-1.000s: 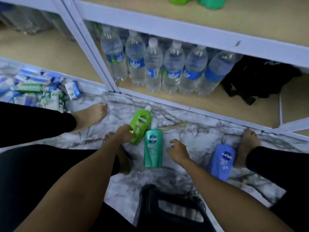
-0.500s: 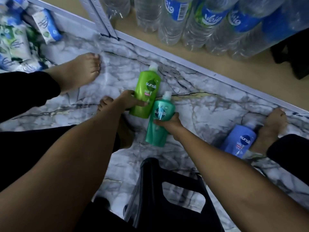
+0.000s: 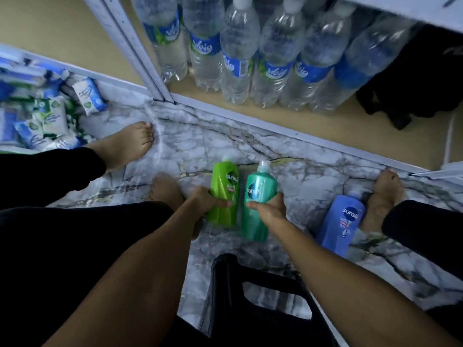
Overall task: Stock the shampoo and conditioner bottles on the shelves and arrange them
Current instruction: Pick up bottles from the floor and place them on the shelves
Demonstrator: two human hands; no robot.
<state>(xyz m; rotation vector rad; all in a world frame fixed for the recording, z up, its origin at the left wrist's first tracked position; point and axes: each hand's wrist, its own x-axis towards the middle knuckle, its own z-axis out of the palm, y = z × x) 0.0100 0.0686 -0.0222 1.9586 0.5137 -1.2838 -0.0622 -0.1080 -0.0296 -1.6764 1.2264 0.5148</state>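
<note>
Two Sunsilk bottles lie side by side over the marble floor, caps pointing toward the shelf. My left hand (image 3: 204,202) grips the light green bottle (image 3: 224,191) around its lower half. My right hand (image 3: 268,207) grips the teal bottle (image 3: 259,194) around its middle. A blue Sunsilk bottle (image 3: 342,222) lies on the floor to the right, untouched, beside a bare foot.
The bottom shelf (image 3: 250,113) holds a row of several clear water bottles (image 3: 238,53) and a black bag (image 3: 411,78) at right. Blue and green packets (image 3: 42,113) are piled on the floor at left. A black stool (image 3: 253,296) stands below my arms. Bare feet (image 3: 130,144) rest around the bottles.
My right hand closed on the teal bottle, which has been shifted to lie parallel to the green one. My left hand kept its grip on the green bottle. The view tilted back up toward the shelf.
</note>
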